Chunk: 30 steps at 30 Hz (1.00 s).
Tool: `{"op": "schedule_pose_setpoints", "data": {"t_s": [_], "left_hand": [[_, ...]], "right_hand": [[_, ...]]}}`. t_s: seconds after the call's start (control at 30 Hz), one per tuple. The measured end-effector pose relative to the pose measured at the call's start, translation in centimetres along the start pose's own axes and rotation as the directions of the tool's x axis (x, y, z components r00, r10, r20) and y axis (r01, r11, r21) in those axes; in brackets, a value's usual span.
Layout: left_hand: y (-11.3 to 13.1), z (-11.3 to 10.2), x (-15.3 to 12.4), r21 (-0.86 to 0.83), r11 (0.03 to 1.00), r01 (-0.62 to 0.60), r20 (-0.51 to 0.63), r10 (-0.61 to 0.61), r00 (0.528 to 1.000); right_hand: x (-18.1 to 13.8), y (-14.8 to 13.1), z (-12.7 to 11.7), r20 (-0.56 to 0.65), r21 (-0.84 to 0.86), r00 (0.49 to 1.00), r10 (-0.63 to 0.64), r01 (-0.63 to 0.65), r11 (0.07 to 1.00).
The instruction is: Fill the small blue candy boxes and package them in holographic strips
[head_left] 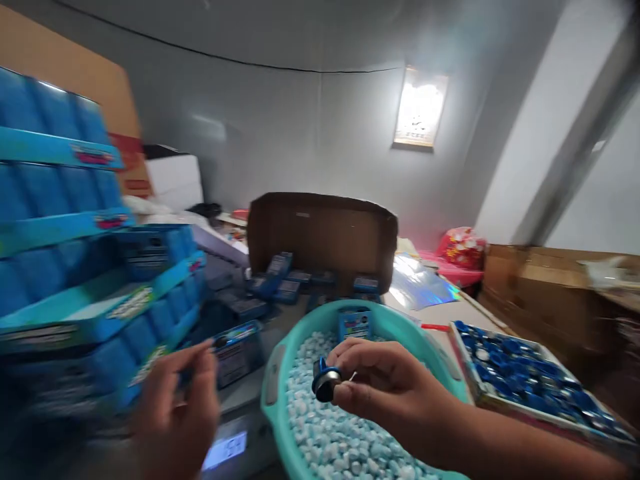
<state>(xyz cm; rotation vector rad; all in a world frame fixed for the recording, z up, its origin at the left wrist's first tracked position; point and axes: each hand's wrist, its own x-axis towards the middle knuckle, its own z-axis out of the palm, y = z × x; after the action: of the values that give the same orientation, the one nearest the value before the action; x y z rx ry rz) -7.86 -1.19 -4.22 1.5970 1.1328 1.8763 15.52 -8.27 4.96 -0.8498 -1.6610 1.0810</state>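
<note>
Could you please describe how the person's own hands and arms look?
The right hand is bare, with no glove or visible ring; its forearm shows no sleeve or watch. The left hand also wears no glove, but blur hides finer details.

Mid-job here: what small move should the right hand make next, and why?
I'd probably ease the right hand leftward, keeping its pinch, toward the blue box by the left hand. The right hand holds a blue-and-silver piece above the tub of pebbles, while the left is already at that box; blur hides whether they touch.
</note>
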Motion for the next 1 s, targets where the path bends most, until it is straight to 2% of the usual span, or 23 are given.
{"op": "schedule_pose_setpoints", "data": {"t_s": [0.03,0.1,0.17,0.23,0.4,0.5,0.57,0.7,0.83,1.0], "left_hand": [[0.0,-0.1,-0.4,0.016,1.000,-0.023,-0.104,0.025,0.994],[0.3,0.3,-1.5,-0.134,0.987,-0.087,0.026,0.092,0.995],[0.7,0.9,-2.5,-0.216,0.976,-0.012,0.108,0.036,0.993],[0.9,1.2,-3.2,-0.241,0.968,0.074,0.123,-0.046,0.991],[0.8,0.6,-3.0,-0.337,0.928,0.156,0.212,-0.087,0.974],[1.1,0.6,-2.7,-0.423,0.868,0.260,0.292,-0.142,0.946],[1.2,0.7,-2.7,-0.462,0.839,0.288,0.337,-0.135,0.932],[0.7,0.4,-2.8,-0.470,0.850,0.239,0.346,-0.072,0.936],[0.1,-0.1,-2.9,-0.417,0.879,0.231,0.313,-0.100,0.945],[0.5,-0.2,-2.7,-0.362,0.909,0.208,0.276,-0.109,0.955]], "right_hand": [[0.8,0.2,1.0,0.051,0.003,0.998,0.038,-0.038,0.999],[2.4,1.0,2.6,0.130,0.005,0.985,0.116,-0.118,0.993],[3.7,2.0,3.5,0.194,0.035,0.967,0.168,-0.178,0.983],[4.6,3.1,3.9,0.238,0.094,0.952,0.193,-0.220,0.971],[5.1,5.0,3.5,0.267,0.149,0.935,0.233,-0.278,0.949],[5.0,5.1,3.3,0.241,0.221,0.943,0.229,-0.283,0.933],[4.9,4.9,3.4,0.232,0.300,0.940,0.250,-0.314,0.901],[5.0,4.2,3.5,0.250,0.377,0.928,0.278,-0.357,0.854],[5.1,4.0,3.5,0.258,0.414,0.910,0.324,-0.407,0.814],[4.8,3.6,3.5,0.242,0.468,0.901,0.359,-0.432,0.771]]}}
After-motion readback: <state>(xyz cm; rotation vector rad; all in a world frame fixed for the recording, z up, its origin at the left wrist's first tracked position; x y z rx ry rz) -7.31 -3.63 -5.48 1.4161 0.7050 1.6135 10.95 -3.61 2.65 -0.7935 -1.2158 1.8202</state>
